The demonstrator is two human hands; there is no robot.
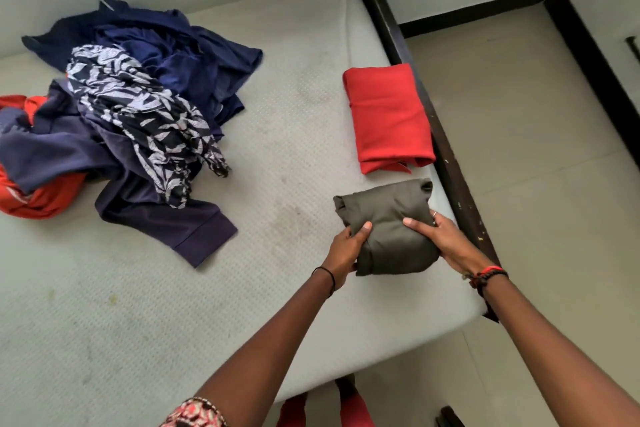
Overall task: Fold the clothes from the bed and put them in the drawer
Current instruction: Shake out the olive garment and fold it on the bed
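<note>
Olive folded garment [388, 215] sat at four o'clock on the mattress [294, 107], with left hand [346, 248] and right hand [446, 241] gripping its sides. Red folded piece [388, 118] lay at two o'clock; the pile [138, 107] at ten o'clock was not yet folded.

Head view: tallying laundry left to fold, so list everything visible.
olive folded garment: one, olive-grey, nearest, at right
red folded garment: one, red, just beyond it
navy clothes: several, dark blue, unfolded heap at left
patterned garment: one, black-and-white, atop heap
orange-red garment: at least one, orange-red, heap's left side
mattress: one, pale grey, beneath all clothes
bed frame: one, dark, along mattress's right side
floor: one, beige, right of frame
left hand: one, grips olive garment's left side
right hand: one, grips its right side
</note>
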